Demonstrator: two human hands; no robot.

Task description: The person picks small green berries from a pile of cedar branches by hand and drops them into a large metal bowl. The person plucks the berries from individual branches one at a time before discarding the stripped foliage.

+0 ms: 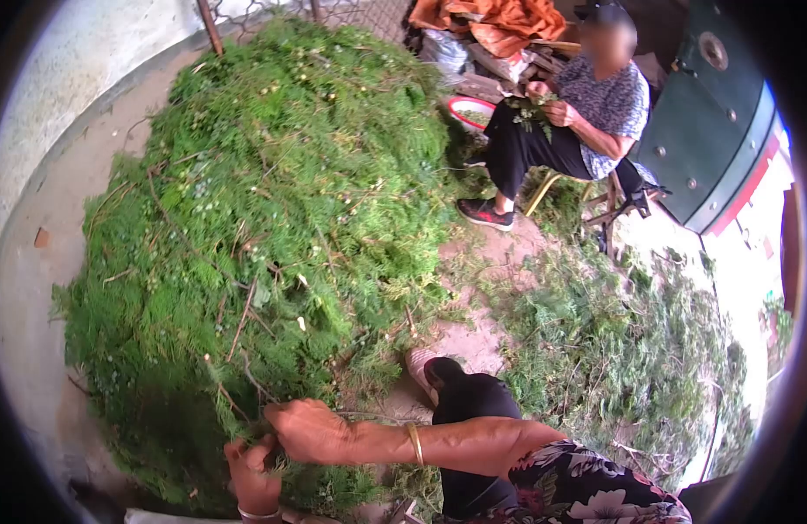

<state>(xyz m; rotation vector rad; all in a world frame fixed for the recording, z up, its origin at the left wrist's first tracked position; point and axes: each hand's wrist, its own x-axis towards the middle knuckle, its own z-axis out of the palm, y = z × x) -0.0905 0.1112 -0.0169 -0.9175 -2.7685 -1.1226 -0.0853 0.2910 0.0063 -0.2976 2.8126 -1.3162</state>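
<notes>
My right hand [309,430], closed like a fist, is at the lower edge of a large heap of green evergreen branches [290,201]. Just below and left of it, my left hand [253,480] has its fingers curled together. An evergreen sprig [233,421] with a thin woody stem runs down to the hands, and both appear to grip it. Bits of green foliage show at the fingers of my left hand. Much of the grip is hidden by my knuckles.
Another person [595,105] sits on a chair at the upper right, holding greenery in both hands. Beside them stands a red-rimmed basin [473,112]. More cut branches [613,332] cover the ground on the right. Orange cloth [499,22] lies on stacked wood behind.
</notes>
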